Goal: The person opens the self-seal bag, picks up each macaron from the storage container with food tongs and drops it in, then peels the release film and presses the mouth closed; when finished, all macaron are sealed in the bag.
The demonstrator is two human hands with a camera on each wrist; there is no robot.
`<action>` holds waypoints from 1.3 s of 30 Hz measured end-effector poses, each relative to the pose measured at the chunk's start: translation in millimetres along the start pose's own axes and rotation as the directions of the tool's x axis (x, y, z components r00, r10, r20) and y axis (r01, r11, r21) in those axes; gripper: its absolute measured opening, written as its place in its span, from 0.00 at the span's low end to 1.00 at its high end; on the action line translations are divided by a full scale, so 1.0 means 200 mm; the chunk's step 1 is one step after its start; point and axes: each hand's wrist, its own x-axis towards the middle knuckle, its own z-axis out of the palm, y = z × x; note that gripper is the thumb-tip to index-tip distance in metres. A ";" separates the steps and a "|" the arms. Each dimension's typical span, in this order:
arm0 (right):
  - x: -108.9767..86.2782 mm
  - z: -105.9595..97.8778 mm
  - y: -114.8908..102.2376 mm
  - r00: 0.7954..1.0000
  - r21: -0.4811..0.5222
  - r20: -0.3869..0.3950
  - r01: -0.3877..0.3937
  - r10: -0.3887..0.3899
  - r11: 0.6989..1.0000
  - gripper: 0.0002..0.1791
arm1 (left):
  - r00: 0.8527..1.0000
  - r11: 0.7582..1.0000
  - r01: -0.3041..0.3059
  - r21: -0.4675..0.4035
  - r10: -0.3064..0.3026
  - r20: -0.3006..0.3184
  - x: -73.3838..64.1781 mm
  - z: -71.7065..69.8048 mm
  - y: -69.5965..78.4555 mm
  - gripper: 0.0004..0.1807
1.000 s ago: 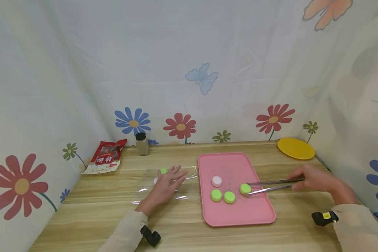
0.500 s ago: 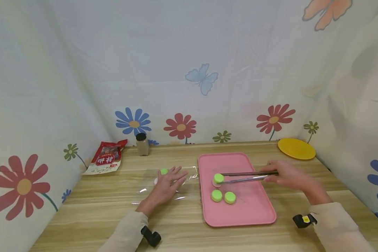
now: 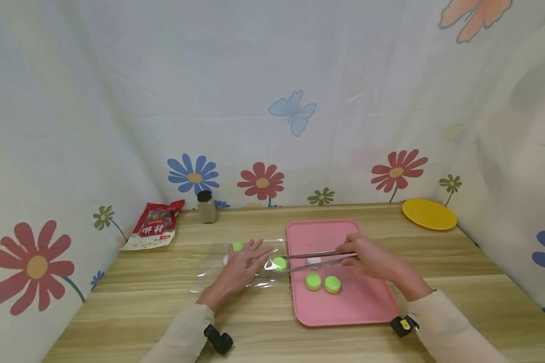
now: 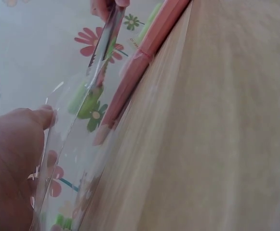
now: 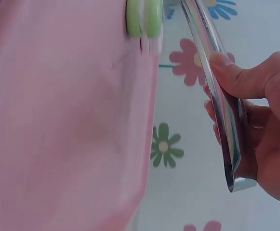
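"As the flowered curtain walls in the back and both sides of the worktop, where's the room to move?"

"In front of the pink tray, and on its right, up to the yellow plate in the back corner. On its left it's tight: the clear plastic reaches right beside the tray's raised rim."

"And the hands?"

"The left hand lies over the plastic, fingers straight and spread. The right hand is above the tray, thumb and fingers closed round the metal tongs."

"Where's the green macaron?"

"Between the tongs' tips, at the plastic's right end: near the left hand's fingers, farther from the right hand. Inside the plastic or above it, I can't tell. Two green macarons and a pale macaron sit on the tray."
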 end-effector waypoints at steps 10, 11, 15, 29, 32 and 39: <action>0.17 0.08 -0.14 0.997 -0.018 -0.022 0.069 -0.069 0.997 0.11 | 1.000 1.000 -0.012 0.009 0.012 -0.014 0.01 0.01 -0.01 0.21; 0.18 0.08 -0.15 0.997 -0.023 -0.025 0.077 -0.078 0.997 0.11 | 1.000 1.000 -0.014 0.012 0.014 -0.015 0.01 0.01 -0.01 0.21; 0.22 0.11 -0.17 0.995 -0.031 -0.030 0.095 -0.096 0.995 0.11 | 1.000 1.000 -0.019 0.015 0.019 -0.009 0.01 0.00 0.00 0.21; 0.31 0.16 -0.24 0.996 0.003 0.020 0.091 -0.091 0.996 0.09 | 0.999 0.999 -0.038 0.002 0.038 0.006 0.00 0.00 0.01 0.20; 0.32 0.17 -0.26 0.998 0.015 0.038 0.059 -0.059 0.998 0.10 | 0.999 0.999 -0.034 0.008 0.034 0.001 0.00 0.00 0.01 0.20; 0.34 0.18 -0.28 0.997 -0.001 0.049 0.059 -0.059 0.998 0.13 | 1.000 0.998 -0.024 0.064 0.024 0.003 0.01 -0.01 0.02 0.20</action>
